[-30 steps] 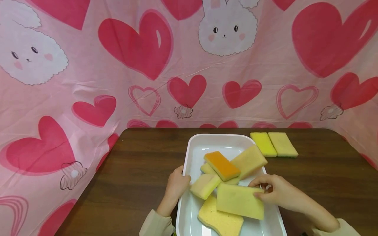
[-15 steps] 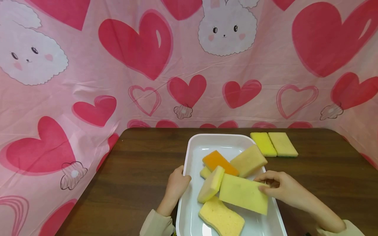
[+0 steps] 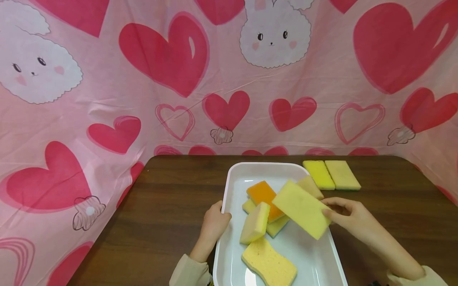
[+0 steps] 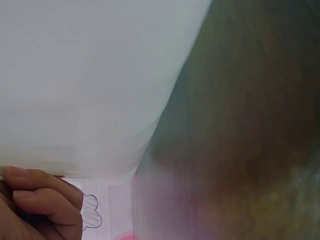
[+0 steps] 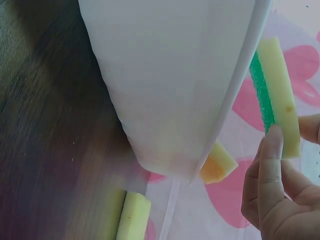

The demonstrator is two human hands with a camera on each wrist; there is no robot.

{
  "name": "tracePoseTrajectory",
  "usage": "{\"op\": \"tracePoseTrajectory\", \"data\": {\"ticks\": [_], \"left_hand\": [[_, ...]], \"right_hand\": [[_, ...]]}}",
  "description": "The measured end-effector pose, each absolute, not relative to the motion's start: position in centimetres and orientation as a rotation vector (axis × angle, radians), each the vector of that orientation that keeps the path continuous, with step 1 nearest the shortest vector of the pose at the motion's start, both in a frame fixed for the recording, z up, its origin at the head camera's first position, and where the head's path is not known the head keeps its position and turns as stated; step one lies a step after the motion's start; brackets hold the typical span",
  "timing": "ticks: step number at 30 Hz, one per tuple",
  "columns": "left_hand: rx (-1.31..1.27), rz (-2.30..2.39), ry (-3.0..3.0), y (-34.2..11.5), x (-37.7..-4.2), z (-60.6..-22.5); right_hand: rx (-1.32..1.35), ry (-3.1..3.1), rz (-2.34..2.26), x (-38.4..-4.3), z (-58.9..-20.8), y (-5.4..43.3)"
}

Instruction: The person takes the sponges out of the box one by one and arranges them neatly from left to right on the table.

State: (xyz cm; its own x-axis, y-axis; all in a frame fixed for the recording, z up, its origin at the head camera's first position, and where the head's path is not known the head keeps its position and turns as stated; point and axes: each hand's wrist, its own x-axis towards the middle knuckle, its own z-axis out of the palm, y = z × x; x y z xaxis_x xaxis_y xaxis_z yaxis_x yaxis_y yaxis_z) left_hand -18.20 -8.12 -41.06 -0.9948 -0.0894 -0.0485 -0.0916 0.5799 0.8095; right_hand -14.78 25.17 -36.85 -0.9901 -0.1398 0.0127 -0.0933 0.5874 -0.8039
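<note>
My right hand (image 3: 352, 218) pinches a pale yellow scouring sponge (image 3: 302, 208) by its right end, tilted above the tray's right side. In the right wrist view, a green scrub layer backs this sponge (image 5: 280, 100). With curled fingers, my left hand (image 3: 214, 222) grips the left rim of the white tray (image 3: 309, 264). Inside lie an orange sponge (image 3: 262, 192) on top of a yellow one (image 3: 277, 226), a cream-and-yellow sponge (image 3: 255, 225) propped up, and a wavy yellow sponge (image 3: 270, 263) nearest me. A beige sponge (image 3: 310, 186) leans at the right wall, partly hidden by the held one.
Beyond the tray's far right corner, a bright yellow sponge (image 3: 319, 174) and a pale one (image 3: 342, 174) lie side by side on the dark wooden table (image 3: 154, 230). A pink cloth with hearts (image 3: 229, 59) hangs behind the table's back edge.
My right hand has lifted the pale yellow sponge up, away and rightward off the others. The cream-and-yellow sponge has tipped upright, and the orange one has shifted slightly. The left hand stays put.
</note>
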Motion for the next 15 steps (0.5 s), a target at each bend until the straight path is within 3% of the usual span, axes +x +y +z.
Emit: {"op": "tracePoseTrajectory", "data": {"ticks": [15], "left_hand": [[-0.177,1.429,2.796,-8.1,-18.2,-40.9]], "right_hand": [[0.066,2.797,-1.409,-16.4,-35.9,27.9]]}}
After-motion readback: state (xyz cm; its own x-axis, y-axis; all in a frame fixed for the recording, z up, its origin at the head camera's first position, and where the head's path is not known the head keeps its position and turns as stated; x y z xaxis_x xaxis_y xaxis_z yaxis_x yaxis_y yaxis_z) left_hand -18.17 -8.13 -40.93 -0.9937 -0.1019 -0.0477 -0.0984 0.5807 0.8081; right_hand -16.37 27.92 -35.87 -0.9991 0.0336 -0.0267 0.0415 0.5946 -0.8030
